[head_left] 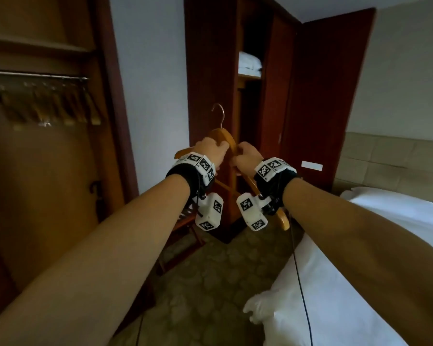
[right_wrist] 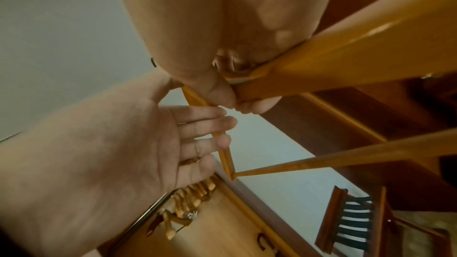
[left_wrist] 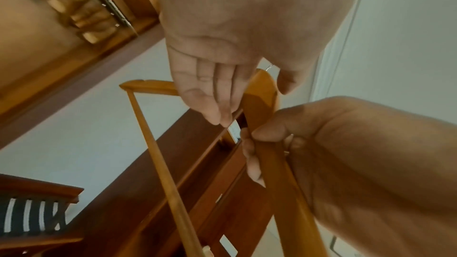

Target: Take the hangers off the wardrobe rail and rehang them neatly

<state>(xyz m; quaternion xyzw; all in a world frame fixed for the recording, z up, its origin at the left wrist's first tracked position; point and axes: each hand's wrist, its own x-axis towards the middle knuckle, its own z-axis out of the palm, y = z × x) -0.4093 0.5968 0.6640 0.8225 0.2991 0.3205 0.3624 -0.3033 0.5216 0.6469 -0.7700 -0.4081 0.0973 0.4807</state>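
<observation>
A wooden hanger with a metal hook is held upright in front of me, between both hands. My right hand grips its right arm, thumb and fingers wrapped round the wood. My left hand lies on its left arm with straight fingers, thumb apart by the hanger's top. The hanger has a thin crossbar below. At the upper left, the wardrobe rail carries several wooden hangers bunched together.
A second dark wardrobe stands straight ahead with its door open and folded white linen on a shelf. A white bed fills the right. A luggage rack with striped straps stands low between the wardrobes.
</observation>
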